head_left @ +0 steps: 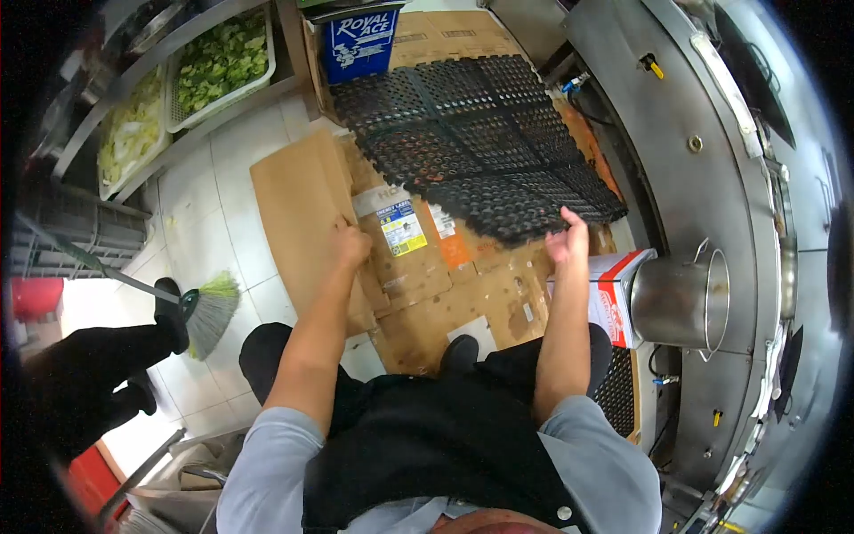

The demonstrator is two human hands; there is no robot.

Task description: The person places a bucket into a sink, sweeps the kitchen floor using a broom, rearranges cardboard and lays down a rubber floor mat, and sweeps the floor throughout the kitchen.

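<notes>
Where the floor cardboard (418,311) meets the white tiles (189,240), a plain brown cardboard sheet (289,191) lies along its left edge, partly over it, one long side slanting towards the person's knees. The left hand (352,242) is closed at the sheet's right-hand edge, about midway along, with the fingers curled in a narrow grip that seems to pinch the board. Just right of that hand, a printed label (402,227) shows on the floor cardboard.

Beyond the label, the black perforated mat (471,125) covers the far part of the cardboard, its near edge uneven and bunched, its right corner close to the steel unit (663,116). The right hand (567,242) is wide open at this near edge, palm partly up, holding nothing that shows; whether the fingertips touch the rubber I cannot tell.

I judge the step in hand to be handling the loose sheet beside the mat. Shifting the sheet would call for a firm hold on its edge and a low, flat path; moving the mat would first need the right fingers closed on its rim.

Farther out, a red-and-white box (614,307) sits beside a steel pot (680,303) to the right, and a blue tin (360,44) stands at the mat's far left corner. On the tiles at left, a broom head (213,311) rests beside another person's leg (107,351).
</notes>
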